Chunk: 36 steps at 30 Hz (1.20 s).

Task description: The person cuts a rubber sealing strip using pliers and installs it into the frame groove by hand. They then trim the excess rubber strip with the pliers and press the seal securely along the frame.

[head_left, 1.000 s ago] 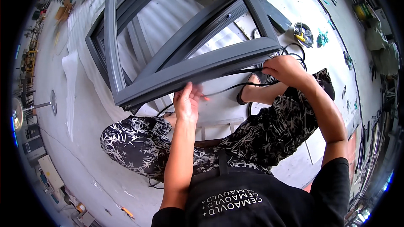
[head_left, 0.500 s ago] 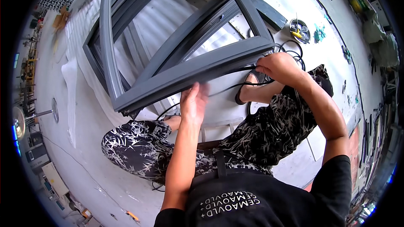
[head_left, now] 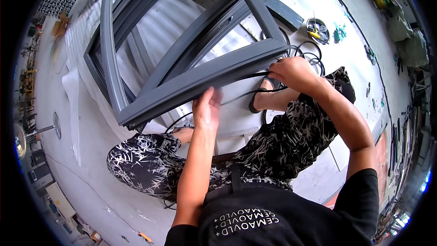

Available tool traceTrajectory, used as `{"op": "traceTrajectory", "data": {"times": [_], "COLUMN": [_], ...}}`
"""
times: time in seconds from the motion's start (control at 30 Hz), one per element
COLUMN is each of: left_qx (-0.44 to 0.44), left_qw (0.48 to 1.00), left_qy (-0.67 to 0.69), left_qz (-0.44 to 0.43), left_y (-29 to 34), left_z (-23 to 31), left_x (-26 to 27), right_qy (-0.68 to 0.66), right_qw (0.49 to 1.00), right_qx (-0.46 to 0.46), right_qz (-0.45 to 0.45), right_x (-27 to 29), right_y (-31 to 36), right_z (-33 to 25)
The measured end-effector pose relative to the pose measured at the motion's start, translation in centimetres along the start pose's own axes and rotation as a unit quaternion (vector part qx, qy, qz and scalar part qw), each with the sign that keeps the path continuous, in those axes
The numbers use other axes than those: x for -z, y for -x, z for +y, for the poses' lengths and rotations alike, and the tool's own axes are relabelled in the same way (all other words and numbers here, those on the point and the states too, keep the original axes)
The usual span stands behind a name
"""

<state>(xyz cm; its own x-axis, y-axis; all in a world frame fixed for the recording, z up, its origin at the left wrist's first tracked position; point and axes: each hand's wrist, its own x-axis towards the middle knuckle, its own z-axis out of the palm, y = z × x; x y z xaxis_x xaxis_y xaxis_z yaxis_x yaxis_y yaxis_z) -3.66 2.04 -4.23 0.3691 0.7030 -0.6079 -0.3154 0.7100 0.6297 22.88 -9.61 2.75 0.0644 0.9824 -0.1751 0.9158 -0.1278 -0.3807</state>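
A grey metal window frame (head_left: 200,76) leans toward me above my knees, its near edge running from lower left to upper right. By that frame's right corner my right hand (head_left: 293,73) is closed, fingers pinched on a thin black sealing strip (head_left: 251,77). Leftward from there the strip runs along the underside of the near edge. My left hand (head_left: 205,109) is below the middle of this edge, thumb up and fingers stretched out, partly blurred. Whether its fingertips touch the strip or the frame is hard to see.
More grey frames (head_left: 93,54) are stacked beneath. Coils of black strip (head_left: 314,54) lie on the floor beyond my right hand. Farther off stands a round bowl (head_left: 318,32) with a yellow-handled tool, near green scraps (head_left: 340,32). My sandalled foot (head_left: 260,100) is under the frame's right part.
The frame, floor and bowl have shifted slightly left in the picture. My right hand keeps its pinch by the corner, and my left hand stays below the near edge, still blurred.
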Motion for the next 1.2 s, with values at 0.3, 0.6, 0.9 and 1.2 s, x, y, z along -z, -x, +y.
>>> {"op": "traceTrajectory", "data": {"times": [0.3, 0.6, 0.9, 1.2], "left_qx": [0.031, -0.005, 0.063, 0.065], "left_qw": [0.998, 0.998, 0.996, 0.995], "left_qy": [-0.055, -0.002, 0.019, -0.003], "left_qz": [-0.021, -0.067, -0.064, -0.081], "left_y": [-0.3, -0.4, -0.4, -1.3], "left_z": [-0.3, -2.7, -3.2, -3.5], "left_x": [-1.0, -3.0, -4.5, -5.5], "right_qy": [-0.012, 0.006, 0.027, 0.027], "right_qw": [1.0, 1.0, 0.999, 0.999], "right_qx": [-0.007, -0.011, -0.022, -0.023], "right_qz": [0.002, 0.014, 0.013, -0.003], "right_x": [0.4, 0.5, -0.1, -0.1], "right_y": [0.0, -0.1, -0.1, -0.4], "right_z": [-0.2, -0.5, 0.0, 0.0]}}
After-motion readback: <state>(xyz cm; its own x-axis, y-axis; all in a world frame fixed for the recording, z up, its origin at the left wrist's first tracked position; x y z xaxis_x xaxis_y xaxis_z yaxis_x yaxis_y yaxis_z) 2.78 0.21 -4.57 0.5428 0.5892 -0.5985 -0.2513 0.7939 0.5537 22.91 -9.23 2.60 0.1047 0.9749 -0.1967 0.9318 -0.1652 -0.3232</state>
